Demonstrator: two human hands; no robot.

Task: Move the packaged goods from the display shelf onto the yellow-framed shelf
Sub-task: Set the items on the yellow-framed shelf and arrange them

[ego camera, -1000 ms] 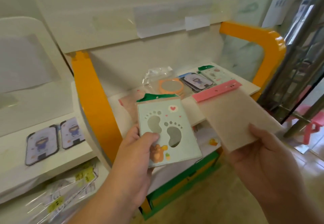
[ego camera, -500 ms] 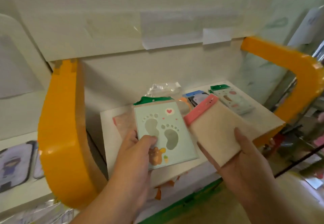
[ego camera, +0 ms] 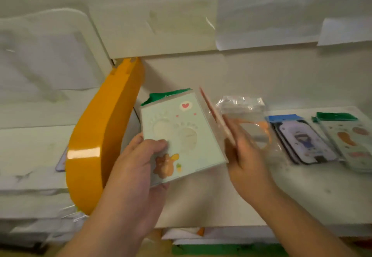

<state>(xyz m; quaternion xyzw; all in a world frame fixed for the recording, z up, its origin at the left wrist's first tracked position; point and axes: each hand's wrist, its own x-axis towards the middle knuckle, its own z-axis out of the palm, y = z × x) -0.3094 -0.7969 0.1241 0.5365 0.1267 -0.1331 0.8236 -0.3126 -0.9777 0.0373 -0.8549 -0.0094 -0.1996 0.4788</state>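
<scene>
Two packaged goods are in the person's hands above the white board of the yellow-framed shelf (ego camera: 302, 200). One is a pale mint footprint card (ego camera: 181, 136) in a clear sleeve with a green header at its top; it shows two embossed footprints, a red heart in a white bubble near the upper right, small pink hearts, and a brown bear with a yellow shape and a carrot at the lower left. It faces the camera, tilted slightly to the left, and the left hand (ego camera: 136, 176) grips it at its lower left corner, thumb pressed on the front and fingers curled behind. Just beside its right edge is the second pack, a pink-edged packet (ego camera: 216, 116) seen almost edge-on as a thin slanted strip; the right hand (ego camera: 245, 156) holds it between thumb and fingers, though motion blur hides the exact grip. Behind the right hand, a clear plastic bag (ego camera: 241, 105) with an orange ring inside lies on the shelf board. To its right lie a blue-topped pack (ego camera: 304, 140) with a cartoon figure and a green-topped pack (ego camera: 350, 140), side by side. At the left stands the shelf's glossy yellow frame post (ego camera: 100, 132).
</scene>
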